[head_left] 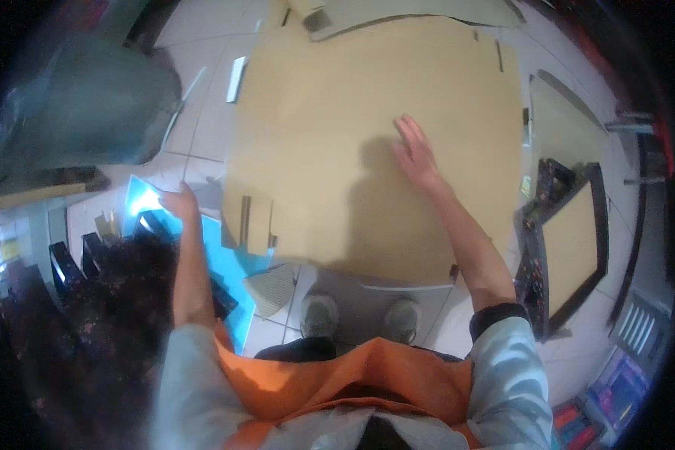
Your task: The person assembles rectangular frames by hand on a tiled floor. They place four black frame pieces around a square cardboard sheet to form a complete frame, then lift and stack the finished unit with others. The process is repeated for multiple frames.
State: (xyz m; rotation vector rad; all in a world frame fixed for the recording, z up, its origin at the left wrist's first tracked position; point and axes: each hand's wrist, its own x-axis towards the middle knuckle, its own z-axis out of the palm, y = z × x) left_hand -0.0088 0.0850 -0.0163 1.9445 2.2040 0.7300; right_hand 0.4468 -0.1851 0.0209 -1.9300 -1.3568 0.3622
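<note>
A large tan cardboard sheet (307,112) lies in front of me, with slots cut near its edges. My right hand (417,156) is over its right half, fingers stretched out and holding nothing; its shadow falls on the board. To the left, my left hand (178,201) is at the upper edge of a shiny blue sheet (236,266). The thumb stands apart from the other fingers there, and I cannot tell whether they touch the sheet. Part of the blue sheet is hidden under my forearm and dark objects.
A black-framed panel (577,240) lies on the right, below another flat board (566,124). More cardboard (420,16) is at the far edge. A grey-green covered shape (90,101) fills the upper left, with a dark heap (90,337) below. A small cardboard piece (271,291) lies near my feet.
</note>
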